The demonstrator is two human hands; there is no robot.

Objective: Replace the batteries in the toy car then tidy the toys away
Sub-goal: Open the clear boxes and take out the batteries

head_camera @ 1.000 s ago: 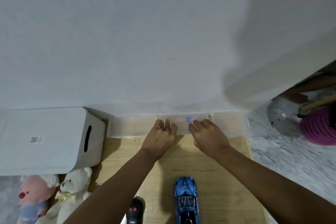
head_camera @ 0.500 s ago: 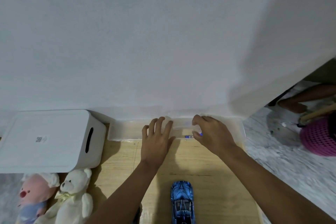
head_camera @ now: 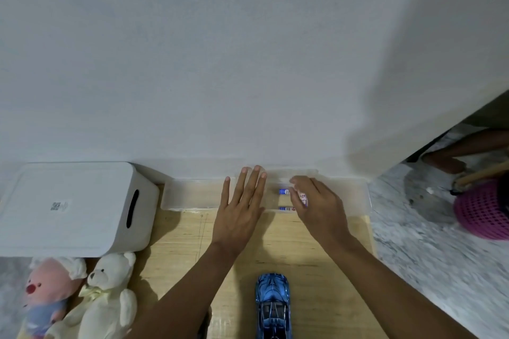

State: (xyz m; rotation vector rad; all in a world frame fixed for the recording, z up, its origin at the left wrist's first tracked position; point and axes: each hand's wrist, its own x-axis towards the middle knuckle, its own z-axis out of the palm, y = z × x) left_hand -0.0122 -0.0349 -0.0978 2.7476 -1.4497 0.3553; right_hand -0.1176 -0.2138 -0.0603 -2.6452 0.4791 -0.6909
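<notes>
While left hand [head_camera: 239,219] flat, straight-fingered on clear plastic tray [head_camera: 192,197], right hand [head_camera: 323,208], grip round cylindrical battery [head_camera: 302,196].

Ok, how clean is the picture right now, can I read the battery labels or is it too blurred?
Head view: no, the battery under the fingers of the right hand shows red print too soft to read; pink basket and floor at the right edge are smeared; a broad soft shadow covers the wall at right; the toy car is sharper.
</notes>
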